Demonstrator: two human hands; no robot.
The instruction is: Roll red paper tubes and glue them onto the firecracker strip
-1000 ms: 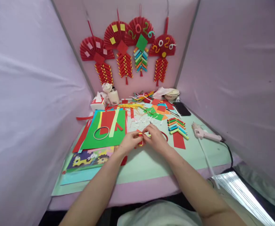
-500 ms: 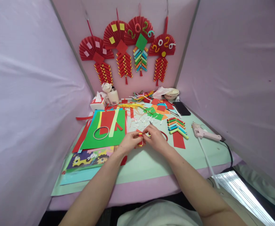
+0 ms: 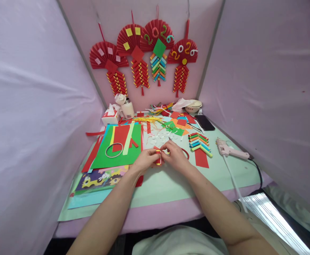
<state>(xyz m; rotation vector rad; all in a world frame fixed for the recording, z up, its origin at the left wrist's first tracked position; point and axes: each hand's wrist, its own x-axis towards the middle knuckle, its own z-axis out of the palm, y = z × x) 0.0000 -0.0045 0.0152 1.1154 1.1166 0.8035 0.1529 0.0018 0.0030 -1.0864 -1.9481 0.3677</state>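
Between my two hands, over the near middle of the table, is a small red paper roll with yellow ends (image 3: 158, 162). My left hand (image 3: 145, 159) is closed on its left side, thumb and fingers pinching it. The fingers of my right hand (image 3: 176, 156) are bent in a pinch at the roll's upper right edge. A red loop (image 3: 187, 153) shows at the right of that hand and a grey pointed tip above it, probably scissors mostly hidden by the hand. To the right lie coloured paper rolls (image 3: 199, 143) joined in a chevron on a red strip (image 3: 202, 158).
Stacked paper sheets (image 3: 99, 161) with a ring of tape (image 3: 114, 150) lie left. A pink glue gun (image 3: 231, 150) and black phone (image 3: 205, 123) are at right. Paper scraps (image 3: 174, 129), a tissue box (image 3: 111, 117) and a white bottle (image 3: 128, 109) stand further back; fan decorations (image 3: 157, 33) hang behind.
Almost nothing differs. The red roll is turned slightly between my fingers, and a pale edge shows along its right side. Both hands stay in the same place.
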